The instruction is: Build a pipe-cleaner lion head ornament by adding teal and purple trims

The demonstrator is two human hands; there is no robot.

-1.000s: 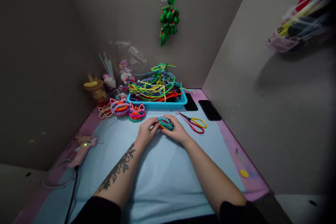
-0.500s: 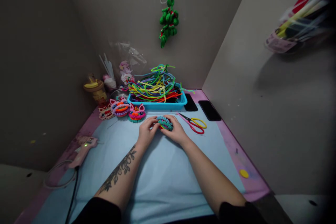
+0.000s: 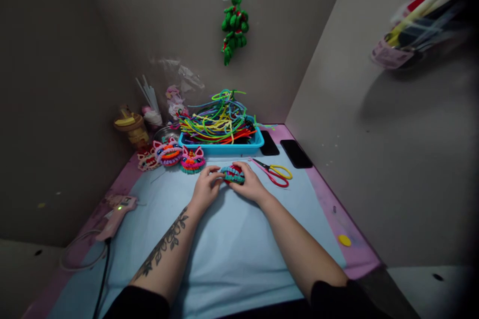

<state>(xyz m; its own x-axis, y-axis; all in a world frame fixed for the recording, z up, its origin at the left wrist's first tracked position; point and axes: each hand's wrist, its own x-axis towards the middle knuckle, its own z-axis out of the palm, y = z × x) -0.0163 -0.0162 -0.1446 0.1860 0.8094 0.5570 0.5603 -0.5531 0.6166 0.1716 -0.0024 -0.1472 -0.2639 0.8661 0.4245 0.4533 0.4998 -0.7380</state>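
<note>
A small teal and red fuzzy piece [image 3: 234, 174] is held between my two hands over the blue cloth. My right hand [image 3: 248, 184] grips its right side, fingers on top and thumb below. The fingers of my left hand [image 3: 206, 186] are bent around its left edge. Part of the piece is hidden by the fingers. Just right of my right hand lie scissors [image 3: 279, 176] with red and yellow handles, blades apart. Beyond my left hand stands a pink fuzzy animal head [image 3: 192, 160], with a purple one [image 3: 167, 152] beside it.
A blue tray [image 3: 224, 149] piled with colourful fuzzy stems stands at the back. Two dark phones [image 3: 296, 154] lie to its right. A pink glue gun [image 3: 119, 217] with a lit green light rests at the left, its cable running toward me.
The held piece has turned, showing more red on top and an opening in its teal edge. My left hand has shifted slightly outward on it. The whole view has moved a little.
</note>
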